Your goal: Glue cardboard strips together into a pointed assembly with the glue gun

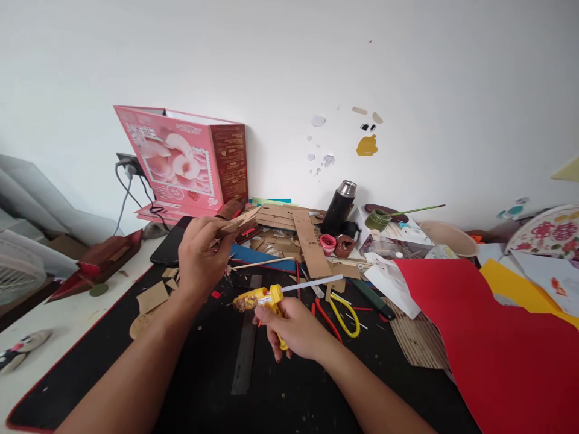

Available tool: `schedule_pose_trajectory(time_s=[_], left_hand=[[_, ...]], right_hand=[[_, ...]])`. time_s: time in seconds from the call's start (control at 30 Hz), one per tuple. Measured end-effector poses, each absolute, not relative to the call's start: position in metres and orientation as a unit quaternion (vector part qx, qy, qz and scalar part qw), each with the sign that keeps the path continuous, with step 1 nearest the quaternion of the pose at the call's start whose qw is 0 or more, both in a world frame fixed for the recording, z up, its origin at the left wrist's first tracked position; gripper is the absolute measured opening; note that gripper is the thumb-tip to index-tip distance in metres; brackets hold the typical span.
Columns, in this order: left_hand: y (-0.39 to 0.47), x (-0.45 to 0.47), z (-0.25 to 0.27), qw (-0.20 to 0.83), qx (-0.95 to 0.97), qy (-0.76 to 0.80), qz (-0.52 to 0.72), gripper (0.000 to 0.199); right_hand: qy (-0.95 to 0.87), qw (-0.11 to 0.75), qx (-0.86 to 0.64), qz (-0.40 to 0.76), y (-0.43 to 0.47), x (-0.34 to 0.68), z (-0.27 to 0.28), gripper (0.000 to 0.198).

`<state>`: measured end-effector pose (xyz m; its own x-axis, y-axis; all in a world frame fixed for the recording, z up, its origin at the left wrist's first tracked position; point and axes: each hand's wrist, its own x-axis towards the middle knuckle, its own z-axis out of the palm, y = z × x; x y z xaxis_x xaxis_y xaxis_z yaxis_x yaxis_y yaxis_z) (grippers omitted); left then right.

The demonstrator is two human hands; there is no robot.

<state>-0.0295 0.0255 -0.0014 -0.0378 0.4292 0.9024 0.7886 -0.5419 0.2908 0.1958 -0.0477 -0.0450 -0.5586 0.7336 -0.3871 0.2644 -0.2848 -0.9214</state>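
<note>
1. The left hand (204, 248) is pinched shut on a thin cardboard piece (231, 227), raised above the far-left part of the black mat (199, 386). Its fingertips are partly hidden from me; a careless squeeze could bend so thin a piece.
2. The right hand (296, 328) is wrapped around the grip of a yellow hot glue gun (270, 295), held over the middle of the mat. Whether a finger presses the trigger, I can't tell.
3. The nozzle points left, toward the other forearm. If it's hot, which doesn't show, a small swing that way could burn skin.
4. A long glue stick (312, 284) juts from the gun's back; it could snag on the yellow loop handle (346, 322) or the cardboard strip (311, 241) beyond.
5. Any drip would likely land on the mat or the dark ruler (244, 355) below.
6. A wide reach rightward might knock the open pink paint jar (328, 243).
</note>
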Motion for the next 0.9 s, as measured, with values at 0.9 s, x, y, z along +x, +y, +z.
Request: schedule_pose_trajectory(time_s=[0.9], left_hand=[[0.027,-0.022,-0.009,0.172,-0.733,-0.419,-0.507,0.016]], right_hand=[[-0.833,0.067,-0.516,0.188,-0.05,0.216,-0.002,0.06]])
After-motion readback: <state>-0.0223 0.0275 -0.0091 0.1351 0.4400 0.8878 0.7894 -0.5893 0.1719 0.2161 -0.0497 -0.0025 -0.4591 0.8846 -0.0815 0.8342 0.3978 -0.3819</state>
